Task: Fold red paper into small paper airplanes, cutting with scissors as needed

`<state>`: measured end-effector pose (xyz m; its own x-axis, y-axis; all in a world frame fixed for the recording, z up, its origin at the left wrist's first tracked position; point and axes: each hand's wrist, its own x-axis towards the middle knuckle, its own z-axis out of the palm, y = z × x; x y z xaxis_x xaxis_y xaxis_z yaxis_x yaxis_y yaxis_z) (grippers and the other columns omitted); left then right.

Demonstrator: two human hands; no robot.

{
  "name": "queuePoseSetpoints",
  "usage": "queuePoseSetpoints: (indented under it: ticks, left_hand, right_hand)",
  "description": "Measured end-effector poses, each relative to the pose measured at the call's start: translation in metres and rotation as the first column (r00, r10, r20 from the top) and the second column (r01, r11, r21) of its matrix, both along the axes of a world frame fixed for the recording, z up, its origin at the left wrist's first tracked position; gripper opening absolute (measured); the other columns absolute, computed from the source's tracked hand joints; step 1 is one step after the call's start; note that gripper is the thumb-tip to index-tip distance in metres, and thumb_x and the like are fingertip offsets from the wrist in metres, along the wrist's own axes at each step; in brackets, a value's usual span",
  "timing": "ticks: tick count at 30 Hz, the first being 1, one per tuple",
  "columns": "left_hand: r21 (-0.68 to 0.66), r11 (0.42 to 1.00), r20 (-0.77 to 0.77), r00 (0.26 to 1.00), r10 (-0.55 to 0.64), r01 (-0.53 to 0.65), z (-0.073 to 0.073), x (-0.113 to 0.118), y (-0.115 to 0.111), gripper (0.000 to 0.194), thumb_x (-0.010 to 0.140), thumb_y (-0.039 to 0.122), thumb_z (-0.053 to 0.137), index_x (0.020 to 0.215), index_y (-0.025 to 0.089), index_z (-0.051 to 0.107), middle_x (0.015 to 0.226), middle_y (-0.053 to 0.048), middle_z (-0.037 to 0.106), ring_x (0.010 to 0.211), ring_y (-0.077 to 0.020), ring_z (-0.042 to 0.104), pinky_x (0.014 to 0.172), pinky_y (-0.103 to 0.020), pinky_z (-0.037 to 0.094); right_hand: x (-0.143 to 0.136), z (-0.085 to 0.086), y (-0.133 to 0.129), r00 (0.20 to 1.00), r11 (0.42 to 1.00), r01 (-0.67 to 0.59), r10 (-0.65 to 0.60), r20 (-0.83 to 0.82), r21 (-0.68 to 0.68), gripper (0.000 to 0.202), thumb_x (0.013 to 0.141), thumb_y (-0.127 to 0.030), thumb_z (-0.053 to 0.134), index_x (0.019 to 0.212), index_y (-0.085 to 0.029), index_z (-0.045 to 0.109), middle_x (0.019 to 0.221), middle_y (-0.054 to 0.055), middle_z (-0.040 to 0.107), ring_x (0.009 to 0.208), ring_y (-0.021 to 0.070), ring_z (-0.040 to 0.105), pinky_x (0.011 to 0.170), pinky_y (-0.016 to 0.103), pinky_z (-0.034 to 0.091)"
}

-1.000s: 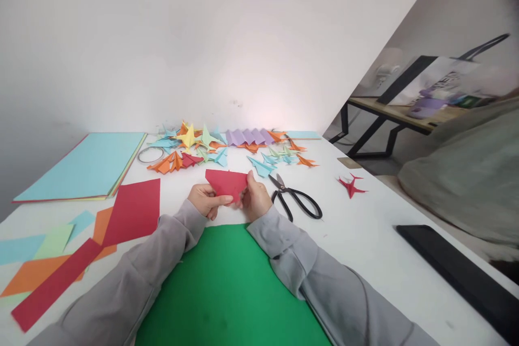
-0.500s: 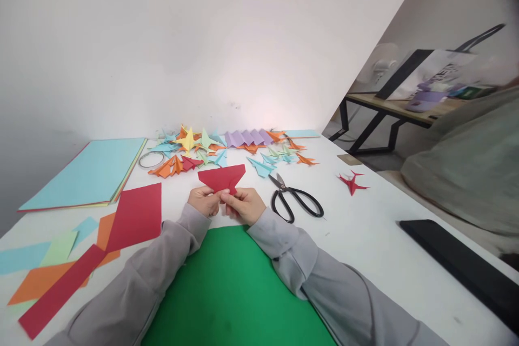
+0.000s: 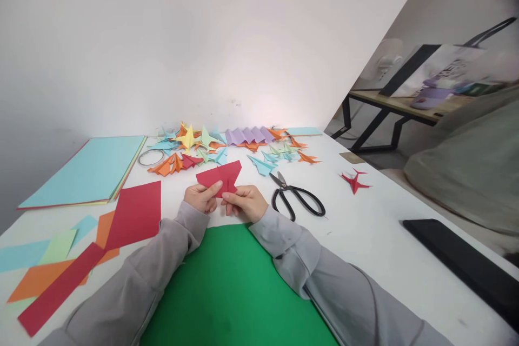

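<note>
A folded piece of red paper [image 3: 222, 174] is held up between my two hands, just above the table. My left hand [image 3: 201, 197] pinches its lower left part, thumb on the near face. At the lower right corner, my right hand [image 3: 245, 202] grips it between thumb and fingers. Creases and a small folded flap show near the right thumb. Below my hands lies a green sheet [image 3: 235, 281]. Black-handled scissors [image 3: 298, 193] rest on the table to the right of my right hand, blades partly apart.
Folded paper planes [image 3: 188, 140] in several colours lie along the wall, beside a purple pleated paper [image 3: 249, 136]. At left are a stack of coloured sheets [image 3: 85, 170] and red offcuts [image 3: 138, 208]. A red paper plane [image 3: 355, 181] and a black bar [image 3: 458, 265] lie to the right.
The red paper has tilted, its right side now higher. My left thumb has moved up onto its face, and my hands have drawn slightly apart.
</note>
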<state>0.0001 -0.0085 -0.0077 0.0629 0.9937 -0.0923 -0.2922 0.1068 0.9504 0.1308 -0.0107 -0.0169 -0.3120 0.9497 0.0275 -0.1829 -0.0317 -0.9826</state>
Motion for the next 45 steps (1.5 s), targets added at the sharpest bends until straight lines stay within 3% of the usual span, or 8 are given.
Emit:
queuePoseSetpoints:
  ticks: [10,17,21,24,28,34,39,45]
  left_hand:
    - [-0.127,0.992,0.150,0.988,0.024,-0.005,0.000,0.001,0.006,0.054,0.063,0.067,0.053,0.045,0.019,0.039,0.026,0.008,0.023,0.024,-0.0055,0.026,0.031,-0.022,0.026]
    - [-0.167,0.982,0.252,0.959,0.129,-0.088,0.005,-0.004,0.010,0.052,0.068,0.067,0.047,0.063,0.016,0.048,0.045,0.004,0.047,0.025,-0.0026,0.027,0.030,-0.021,0.024]
    - [-0.012,0.969,0.138,0.959,0.247,-0.248,0.000,-0.002,0.007,0.044,0.058,0.054,0.066,0.072,0.019,0.043,0.047,0.010,0.046,0.024,-0.0035,0.030,0.030,-0.020,0.025]
    - [0.165,0.973,-0.073,0.982,0.176,-0.162,-0.004,0.007,-0.002,0.048,0.043,0.035,0.080,0.066,0.019,0.041,0.049,0.010,0.047,0.032,-0.0042,0.040,0.034,-0.019,0.031]
    - [0.276,0.959,-0.178,0.977,0.121,-0.068,-0.005,0.015,-0.011,0.040,0.042,0.024,0.079,0.062,0.017,0.045,0.047,0.008,0.049,0.041,-0.0042,0.045,0.042,-0.017,0.035]
    - [0.183,0.983,-0.200,0.977,0.072,-0.035,-0.003,0.008,-0.004,0.024,0.057,0.031,0.069,0.061,0.015,0.052,0.043,0.002,0.056,0.039,-0.0104,0.053,0.044,-0.023,0.045]
    - [0.111,0.992,-0.041,0.997,0.068,-0.063,-0.010,0.001,0.005,0.024,0.057,0.031,0.067,0.059,0.016,0.048,0.042,0.001,0.057,0.039,-0.0133,0.055,0.041,-0.025,0.045]
    - [-0.005,1.000,0.215,0.977,-0.012,0.014,-0.008,-0.002,0.009,0.025,0.056,0.026,0.069,0.064,0.016,0.047,0.045,0.001,0.058,0.044,-0.0126,0.057,0.043,-0.023,0.046]
  right_hand:
    - [0.000,0.006,-0.004,1.000,1.000,-0.019,0.019,0.007,-0.005,0.033,0.056,-0.046,0.070,0.051,-0.013,0.064,0.035,-0.001,0.056,0.029,0.0051,0.040,0.034,0.019,0.028]
    - [0.001,0.001,-0.004,0.983,0.985,0.151,-0.158,0.090,0.079,0.036,0.060,-0.050,0.065,0.051,-0.015,0.063,0.035,-0.001,0.053,0.029,0.0073,0.039,0.034,0.022,0.028]
    - [0.000,-0.005,-0.007,0.829,0.827,0.348,-0.491,0.267,0.442,0.037,0.071,-0.043,0.058,0.043,-0.019,0.054,0.035,-0.001,0.049,0.034,0.0084,0.037,0.039,0.024,0.027]
    - [0.001,-0.010,-0.010,0.662,0.668,0.208,-0.634,0.400,0.714,0.037,0.073,-0.033,0.054,0.040,-0.020,0.047,0.039,0.000,0.049,0.040,0.0098,0.039,0.044,0.025,0.024]
    - [0.001,-0.012,-0.012,0.530,0.604,-0.011,-0.672,0.517,0.797,0.027,0.076,-0.026,0.047,0.051,-0.019,0.055,0.050,0.004,0.058,0.049,0.0127,0.047,0.048,0.026,0.023]
    - [0.002,-0.013,-0.011,0.495,0.637,0.018,-0.675,0.547,0.771,0.029,0.079,-0.028,0.046,0.055,-0.019,0.060,0.054,0.004,0.061,0.052,0.0126,0.050,0.049,0.026,0.026]
    - [0.001,-0.011,-0.010,0.706,0.742,0.202,-0.563,0.430,0.640,0.011,0.071,-0.028,0.056,0.074,-0.021,0.064,0.061,0.002,0.064,0.048,0.0114,0.050,0.051,0.025,0.037]
    - [0.000,0.000,-0.004,0.922,0.929,0.353,-0.366,0.129,0.112,0.026,0.067,-0.043,0.059,0.068,-0.017,0.057,0.054,-0.001,0.058,0.037,0.0091,0.049,0.035,0.021,0.035]
